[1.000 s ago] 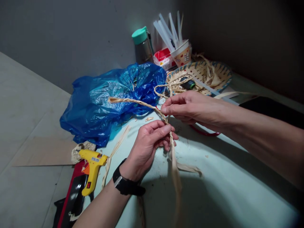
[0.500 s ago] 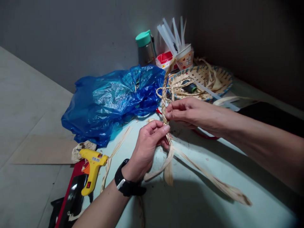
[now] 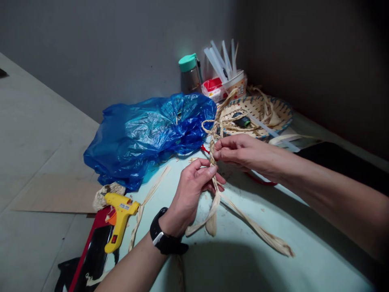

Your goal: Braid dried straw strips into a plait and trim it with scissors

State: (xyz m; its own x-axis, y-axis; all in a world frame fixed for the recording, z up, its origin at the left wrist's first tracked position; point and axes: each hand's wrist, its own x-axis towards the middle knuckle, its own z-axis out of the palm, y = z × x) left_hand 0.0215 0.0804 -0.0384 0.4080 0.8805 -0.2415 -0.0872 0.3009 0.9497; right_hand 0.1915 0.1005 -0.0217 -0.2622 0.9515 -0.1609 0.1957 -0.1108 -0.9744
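A braid of pale dried plant fibre point(image 3: 212, 147) runs upright between my hands, its upper end reaching in front of the woven basket. My left hand point(image 3: 196, 182) pinches it low down, thumb on top. Just above, my right hand point(image 3: 235, 152) grips the braid's right side between thumb and fingertips. Below my left hand the fibre parts into loose strands point(image 3: 258, 229); one stretches to the lower right, the others hang toward me. A black watch point(image 3: 165, 235) is on my left wrist.
A blue plastic bag point(image 3: 146, 138) lies behind my hands. The woven basket point(image 3: 282, 115) holds fibre cord and a dark spool point(image 3: 241, 120). Behind stand a bottle point(image 3: 189, 73) and a paper cup point(image 3: 238, 84) of translucent sticks. A yellow glue gun point(image 3: 120, 219) lies at the table's left edge.
The braid swung from pointing left to standing upright, and its loose strands spread out below. My right hand stayed close above my left. The view tilted up slightly.
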